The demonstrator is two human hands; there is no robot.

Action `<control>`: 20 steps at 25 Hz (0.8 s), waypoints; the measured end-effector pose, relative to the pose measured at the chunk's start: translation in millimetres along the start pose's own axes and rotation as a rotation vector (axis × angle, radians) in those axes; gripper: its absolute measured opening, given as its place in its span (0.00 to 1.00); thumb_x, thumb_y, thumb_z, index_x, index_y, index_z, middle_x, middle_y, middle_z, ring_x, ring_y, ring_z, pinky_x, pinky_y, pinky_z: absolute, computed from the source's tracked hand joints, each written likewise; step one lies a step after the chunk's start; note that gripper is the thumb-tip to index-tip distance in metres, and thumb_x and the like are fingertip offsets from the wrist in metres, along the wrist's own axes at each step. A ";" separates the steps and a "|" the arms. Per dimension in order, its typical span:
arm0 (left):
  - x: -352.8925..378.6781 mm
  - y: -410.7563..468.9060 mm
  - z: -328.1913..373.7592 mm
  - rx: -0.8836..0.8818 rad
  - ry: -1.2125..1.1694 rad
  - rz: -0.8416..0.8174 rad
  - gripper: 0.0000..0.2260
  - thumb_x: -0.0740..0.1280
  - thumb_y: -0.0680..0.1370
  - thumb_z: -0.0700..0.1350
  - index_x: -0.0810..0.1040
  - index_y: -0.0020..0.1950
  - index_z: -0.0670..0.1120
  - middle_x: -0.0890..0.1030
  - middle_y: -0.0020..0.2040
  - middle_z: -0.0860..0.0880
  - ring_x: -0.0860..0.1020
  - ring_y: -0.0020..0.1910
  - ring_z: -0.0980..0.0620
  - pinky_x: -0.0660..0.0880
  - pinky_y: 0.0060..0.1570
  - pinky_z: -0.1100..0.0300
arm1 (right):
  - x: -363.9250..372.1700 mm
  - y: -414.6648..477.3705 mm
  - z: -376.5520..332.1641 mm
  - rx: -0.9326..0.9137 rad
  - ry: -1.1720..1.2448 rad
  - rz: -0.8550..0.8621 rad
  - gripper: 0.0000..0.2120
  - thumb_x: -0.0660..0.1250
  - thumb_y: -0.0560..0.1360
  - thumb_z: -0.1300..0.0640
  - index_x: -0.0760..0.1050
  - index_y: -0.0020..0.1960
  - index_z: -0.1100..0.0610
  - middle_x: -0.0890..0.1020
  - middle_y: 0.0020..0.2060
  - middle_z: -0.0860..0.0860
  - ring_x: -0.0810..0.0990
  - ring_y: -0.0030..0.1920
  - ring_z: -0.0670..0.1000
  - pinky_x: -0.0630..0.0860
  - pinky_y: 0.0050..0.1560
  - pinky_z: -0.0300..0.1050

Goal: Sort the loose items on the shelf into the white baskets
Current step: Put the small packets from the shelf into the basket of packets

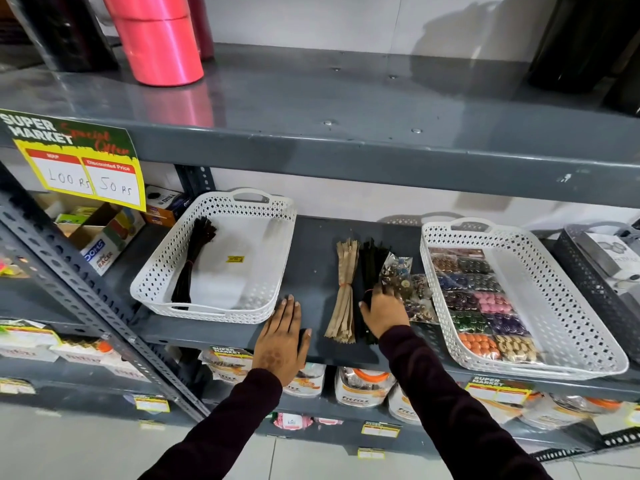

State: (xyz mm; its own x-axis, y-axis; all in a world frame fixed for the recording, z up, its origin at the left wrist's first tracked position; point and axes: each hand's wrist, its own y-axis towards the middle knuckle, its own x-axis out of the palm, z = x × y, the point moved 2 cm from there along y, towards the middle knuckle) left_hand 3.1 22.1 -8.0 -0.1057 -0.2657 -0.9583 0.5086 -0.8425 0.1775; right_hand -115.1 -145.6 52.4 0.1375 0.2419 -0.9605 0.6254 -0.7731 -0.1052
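Two white baskets stand on the grey shelf point(311, 258). The left basket point(166, 268) holds one bundle of black zippers point(194, 258). The right basket point(561, 306) holds packets of coloured buttons point(481, 306). Between them lie a beige zipper bundle point(344, 289), a black zipper bundle point(370, 265) and clear packets of mixed buttons point(398, 271). My right hand point(384, 313) is closed around the lower part of the black zipper bundle. My left hand point(282, 337) rests flat on the shelf's front edge beside the left basket, fingers apart, holding nothing.
A dark perforated basket point(595, 282) stands at the far right. Cardboard boxes point(104, 230) sit left of the left basket. A pink roll point(156, 39) and dark rolls stand on the upper shelf. A price sign point(79, 161) hangs at upper left. Jars fill the shelf below.
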 end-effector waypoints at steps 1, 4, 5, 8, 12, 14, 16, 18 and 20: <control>-1.0 -3.6 -1.8 0.010 0.005 0.008 0.27 0.48 0.79 0.54 0.61 0.71 0.38 0.64 0.71 0.39 0.61 0.70 0.44 0.60 0.67 0.50 | 2.0 0.5 -5.1 0.020 -0.022 -0.034 0.25 0.58 0.80 0.57 0.59 0.72 0.68 0.73 0.66 0.64 0.72 0.66 0.62 0.67 0.70 0.52; -3.4 -5.2 -2.9 0.009 0.003 0.007 0.27 0.45 0.80 0.55 0.61 0.71 0.39 0.64 0.72 0.40 0.61 0.71 0.44 0.61 0.66 0.49 | 6.5 4.9 -22.2 -0.003 0.030 -0.036 0.26 0.57 0.80 0.63 0.53 0.75 0.66 0.71 0.68 0.64 0.71 0.67 0.61 0.67 0.69 0.50; -3.8 -5.2 -2.5 0.007 -0.004 -0.001 0.27 0.45 0.80 0.55 0.61 0.71 0.39 0.64 0.72 0.40 0.61 0.71 0.44 0.62 0.66 0.48 | 7.5 5.1 -29.5 -0.024 0.058 -0.040 0.26 0.57 0.80 0.63 0.53 0.75 0.66 0.71 0.68 0.64 0.71 0.67 0.61 0.67 0.69 0.50; -6.1 -5.3 -1.9 0.012 -0.023 -0.023 0.31 0.37 0.79 0.57 0.62 0.71 0.38 0.65 0.71 0.39 0.62 0.70 0.43 0.64 0.66 0.48 | 10.2 8.1 -50.8 -0.062 0.124 -0.080 0.26 0.59 0.80 0.63 0.54 0.75 0.65 0.69 0.69 0.63 0.69 0.69 0.62 0.66 0.69 0.50; -6.5 -4.5 -1.0 0.002 -0.027 -0.008 0.31 0.38 0.80 0.57 0.62 0.70 0.37 0.66 0.70 0.39 0.64 0.69 0.42 0.64 0.65 0.49 | 14.7 17.0 -68.4 -0.073 0.181 -0.100 0.26 0.59 0.80 0.62 0.55 0.76 0.63 0.70 0.68 0.64 0.70 0.68 0.63 0.68 0.68 0.51; -5.5 -4.7 -1.9 -0.002 -0.029 -0.014 0.30 0.38 0.80 0.57 0.62 0.70 0.37 0.66 0.70 0.39 0.64 0.69 0.43 0.64 0.65 0.49 | 15.5 15.9 -70.9 -0.061 0.171 -0.095 0.26 0.59 0.80 0.60 0.56 0.75 0.65 0.70 0.68 0.64 0.69 0.69 0.62 0.66 0.70 0.51; -5.3 -5.2 -2.1 0.006 -0.035 -0.004 0.31 0.37 0.80 0.57 0.62 0.70 0.37 0.66 0.70 0.38 0.64 0.69 0.42 0.63 0.65 0.48 | 12.5 12.3 -66.7 -0.049 0.162 -0.045 0.24 0.59 0.81 0.58 0.59 0.73 0.66 0.71 0.68 0.63 0.69 0.69 0.61 0.65 0.71 0.50; -6.3 -3.3 1.5 -0.010 -0.064 0.017 0.33 0.36 0.79 0.57 0.61 0.70 0.36 0.66 0.70 0.37 0.64 0.69 0.41 0.62 0.66 0.48 | 6.5 8.5 -53.2 -0.028 0.158 0.043 0.20 0.58 0.81 0.57 0.63 0.70 0.65 0.74 0.65 0.63 0.72 0.66 0.61 0.67 0.69 0.51; -7.6 -1.1 11.8 -0.032 -0.105 0.035 0.31 0.41 0.79 0.57 0.58 0.71 0.35 0.64 0.71 0.36 0.62 0.70 0.41 0.60 0.67 0.47 | -1.8 5.5 -28.7 0.005 0.105 0.140 0.20 0.59 0.80 0.57 0.64 0.69 0.64 0.73 0.66 0.63 0.72 0.66 0.61 0.67 0.69 0.52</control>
State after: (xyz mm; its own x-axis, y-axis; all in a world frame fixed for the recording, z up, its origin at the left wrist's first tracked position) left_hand -6.8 19.5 1.7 -0.1751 -0.3435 -0.9227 0.5403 -0.8169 0.2016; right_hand -89.9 -133.5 61.0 0.3023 0.1917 -0.9338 0.5905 -0.8066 0.0256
